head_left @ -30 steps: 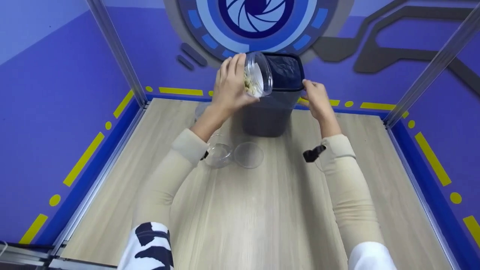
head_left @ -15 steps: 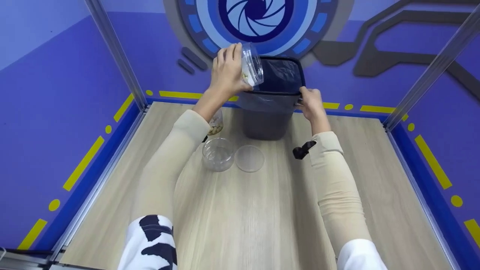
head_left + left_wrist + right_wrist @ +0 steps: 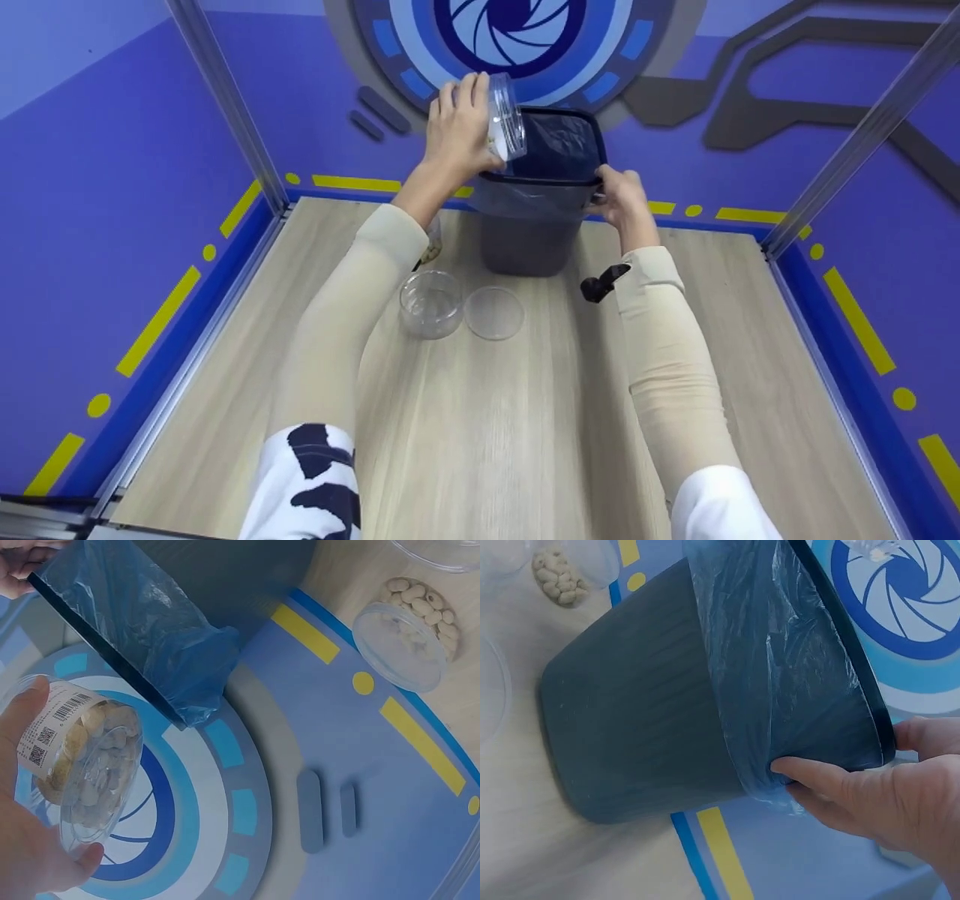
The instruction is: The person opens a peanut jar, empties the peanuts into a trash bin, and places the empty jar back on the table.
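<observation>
My left hand [image 3: 459, 135] grips a transparent plastic jar [image 3: 504, 112] on its side, at the left edge of the dark bin [image 3: 529, 244]. In the left wrist view a white barcode label [image 3: 56, 724] and several pale, lumpy pieces [image 3: 94, 772] show in the jar, my thumb and fingers curled about it. A thin plastic bag [image 3: 780, 652] lines the bin and folds down over its outside. My right hand [image 3: 622, 196] pinches the bin's right rim, with thumb and fingers on either side and some fingertips pressed against the bag, as the right wrist view shows.
On the wooden table [image 3: 480, 450], an open transparent jar [image 3: 431, 306] stands beside a flat round lid [image 3: 493, 313]. Behind my left forearm is a jar of peanut-like pieces [image 3: 424, 604], partly hidden in the head view. The patterned wall [image 3: 675, 45] rises close behind the bin.
The jar in my left hand has moved up and slightly left, its mouth turning further toward the bin. My right hand has shifted slightly left, still at the bin's rim.
</observation>
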Demonstrator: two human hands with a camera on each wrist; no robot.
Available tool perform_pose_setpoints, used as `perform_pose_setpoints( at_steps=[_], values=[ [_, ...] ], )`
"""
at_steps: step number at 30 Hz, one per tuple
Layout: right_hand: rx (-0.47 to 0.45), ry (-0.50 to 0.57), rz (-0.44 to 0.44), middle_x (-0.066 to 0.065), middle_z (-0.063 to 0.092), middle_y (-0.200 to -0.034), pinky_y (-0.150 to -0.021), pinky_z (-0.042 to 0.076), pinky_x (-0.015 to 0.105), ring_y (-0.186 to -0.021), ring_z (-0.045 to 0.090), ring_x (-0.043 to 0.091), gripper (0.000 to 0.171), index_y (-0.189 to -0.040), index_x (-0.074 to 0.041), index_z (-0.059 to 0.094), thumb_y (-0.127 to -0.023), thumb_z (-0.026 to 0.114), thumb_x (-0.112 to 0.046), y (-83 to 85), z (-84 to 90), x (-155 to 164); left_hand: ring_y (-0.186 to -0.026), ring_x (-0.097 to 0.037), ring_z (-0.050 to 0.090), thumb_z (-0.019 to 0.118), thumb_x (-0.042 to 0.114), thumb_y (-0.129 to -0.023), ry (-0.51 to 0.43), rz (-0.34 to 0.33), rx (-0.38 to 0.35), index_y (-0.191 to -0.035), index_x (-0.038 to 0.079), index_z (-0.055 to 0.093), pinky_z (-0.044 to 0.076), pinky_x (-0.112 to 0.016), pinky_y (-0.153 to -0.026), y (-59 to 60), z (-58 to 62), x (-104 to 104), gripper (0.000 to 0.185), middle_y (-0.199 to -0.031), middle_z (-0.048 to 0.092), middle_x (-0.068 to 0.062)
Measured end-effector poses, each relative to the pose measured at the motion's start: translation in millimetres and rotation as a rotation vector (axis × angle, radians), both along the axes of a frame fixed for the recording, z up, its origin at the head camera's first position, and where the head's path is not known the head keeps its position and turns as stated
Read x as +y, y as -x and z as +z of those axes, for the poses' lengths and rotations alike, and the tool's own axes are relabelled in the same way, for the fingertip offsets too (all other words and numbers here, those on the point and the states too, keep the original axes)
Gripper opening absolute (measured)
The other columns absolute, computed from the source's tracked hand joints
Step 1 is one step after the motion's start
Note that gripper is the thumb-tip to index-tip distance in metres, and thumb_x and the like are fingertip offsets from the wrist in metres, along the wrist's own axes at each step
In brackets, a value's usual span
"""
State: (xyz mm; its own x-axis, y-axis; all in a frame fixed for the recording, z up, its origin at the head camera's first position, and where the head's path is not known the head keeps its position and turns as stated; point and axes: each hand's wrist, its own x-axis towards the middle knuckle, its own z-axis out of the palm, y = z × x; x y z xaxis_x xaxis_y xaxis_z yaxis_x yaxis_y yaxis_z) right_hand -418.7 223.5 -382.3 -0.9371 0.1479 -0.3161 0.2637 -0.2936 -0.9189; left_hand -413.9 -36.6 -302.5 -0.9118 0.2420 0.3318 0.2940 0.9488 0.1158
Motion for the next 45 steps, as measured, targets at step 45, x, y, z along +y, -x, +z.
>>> perform_pose_setpoints(
  at_steps=[45],
  values=[
    [0.052, 0.105, -0.151, 0.018, 0.045, -0.147, -0.114, 0.036, 0.059, -0.134, 0.051, 0.031, 0.057, -0.152, 0.002, 0.033, -0.105, 0.053, -0.023, -7.2, -16.1, -13.5, -0.151, -0.042, 0.019, 0.084, 0.042, -0.081, 0.245, -0.046, 0.197, -0.163, 0.008, 0.013, 0.02, -0.049, -0.126, 26.2, -4.6, 10.7, 0.113, -0.165, 0.022, -0.016]
  ],
)
